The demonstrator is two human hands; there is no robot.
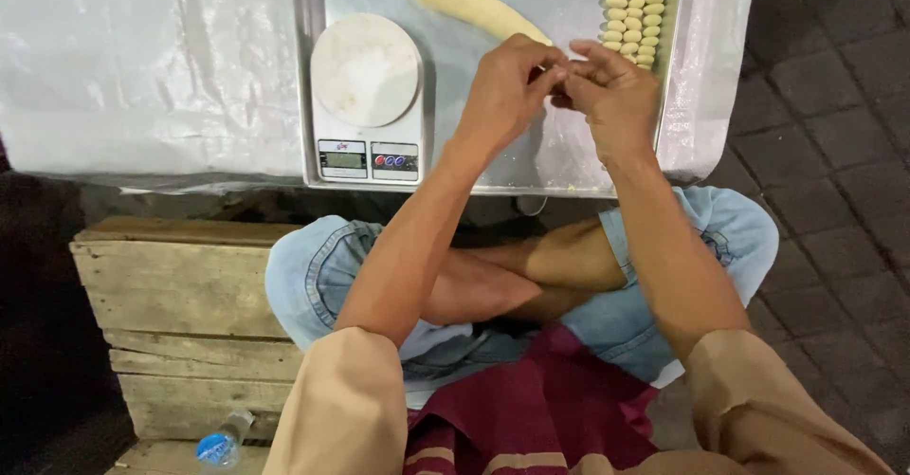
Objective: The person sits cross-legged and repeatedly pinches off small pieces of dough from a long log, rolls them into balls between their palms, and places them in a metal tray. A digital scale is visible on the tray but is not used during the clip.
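A person is sitting cross-legged on a wooden pallet [180, 295], seen from above, with bare knees showing under rolled denim shorts and a dark red cloth lying across the lap. A small plastic bottle [223, 442] with a blue cap is lying by the pallet's near edge, out of the way of the work.

Both forearms are reaching forward over the knees to a metal tray [311, 77] that is resting on a plastic-covered surface, close enough for working without leaning. Over the tray's near half, the left hand [502, 91] and the right hand [614, 96] are meeting fingertip to fingertip, pinching narrowly together as if around a small bit of dough; the bit itself is hidden between the fingers, so what they are gripping cannot be told.

Left of the hands, a kitchen scale [365, 96] with a round white plate is sitting on the tray, its display facing the person for easy reading. Just beyond the hands, a long roll of pale dough [474, 6] is lying at a slant. At the tray's far right, small dough pieces [640, 10] are lining up in neat rows, kept well apart from the roll.
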